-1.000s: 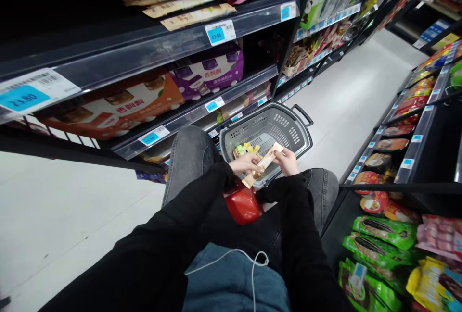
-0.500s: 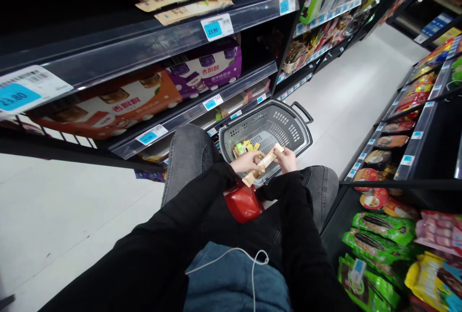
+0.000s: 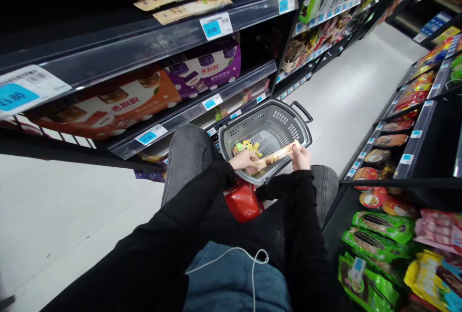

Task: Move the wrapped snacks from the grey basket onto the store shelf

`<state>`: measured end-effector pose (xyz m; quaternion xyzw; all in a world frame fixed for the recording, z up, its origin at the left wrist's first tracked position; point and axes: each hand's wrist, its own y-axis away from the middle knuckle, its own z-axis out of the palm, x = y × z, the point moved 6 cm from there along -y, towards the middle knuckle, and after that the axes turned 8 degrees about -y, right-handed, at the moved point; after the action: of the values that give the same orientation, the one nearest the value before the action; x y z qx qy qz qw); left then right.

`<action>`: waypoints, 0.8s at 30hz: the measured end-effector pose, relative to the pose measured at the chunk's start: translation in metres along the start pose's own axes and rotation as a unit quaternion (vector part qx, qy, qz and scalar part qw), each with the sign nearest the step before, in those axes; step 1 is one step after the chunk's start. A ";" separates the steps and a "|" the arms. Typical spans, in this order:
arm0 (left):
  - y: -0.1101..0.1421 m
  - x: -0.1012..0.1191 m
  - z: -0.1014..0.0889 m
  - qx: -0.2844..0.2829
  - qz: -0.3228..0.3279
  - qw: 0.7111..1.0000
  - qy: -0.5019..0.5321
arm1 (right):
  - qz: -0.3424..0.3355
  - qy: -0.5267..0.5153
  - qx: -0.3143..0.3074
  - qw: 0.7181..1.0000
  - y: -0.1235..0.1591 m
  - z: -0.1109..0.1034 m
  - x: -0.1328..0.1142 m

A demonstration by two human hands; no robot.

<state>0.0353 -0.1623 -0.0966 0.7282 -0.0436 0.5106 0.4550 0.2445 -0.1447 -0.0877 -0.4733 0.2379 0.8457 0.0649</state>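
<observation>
A long beige stick packet (image 3: 277,155) is stretched between my two hands above the shopping basket (image 3: 234,129). My left hand (image 3: 246,160) pinches its left end, and my right hand (image 3: 300,157) grips its right end between thumb and fingers. The basket is grey plastic with slotted walls and stands on the floor between my knees. Small yellow and green packets (image 3: 246,146) lie inside it, at the left, partly hidden by my left hand. Just below the basket's near rim sits a shiny red object (image 3: 244,203), whose kind I cannot make out.
On the left, dark shelves hold an orange carton (image 3: 133,100), a purple carton (image 3: 209,68) and beige pouches (image 3: 193,9). At the right stands a shelf with green snack bags (image 3: 384,225) and a yellow bag (image 3: 433,276). A pale floor aisle (image 3: 357,81) runs between them.
My right hand has moved right and slightly up with its end of the packet. The packet now lies flatter, and my left hand has shifted to its left end.
</observation>
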 end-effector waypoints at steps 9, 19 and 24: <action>0.000 0.000 0.001 -0.015 0.006 0.999 -0.027 | -0.003 -0.007 -0.010 1.000 0.002 0.001 -0.001; 0.000 0.021 0.001 0.073 0.146 0.986 0.010 | 0.017 0.010 -0.062 0.998 0.020 0.032 0.011; 0.011 0.013 0.025 -0.167 -0.011 0.950 0.264 | 0.017 -0.029 -0.120 0.992 0.031 0.051 0.009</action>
<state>0.0535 -0.1808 -0.0812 0.4809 0.0013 0.6652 0.5711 0.1898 -0.1497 -0.0623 -0.4488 0.1409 0.8824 0.0002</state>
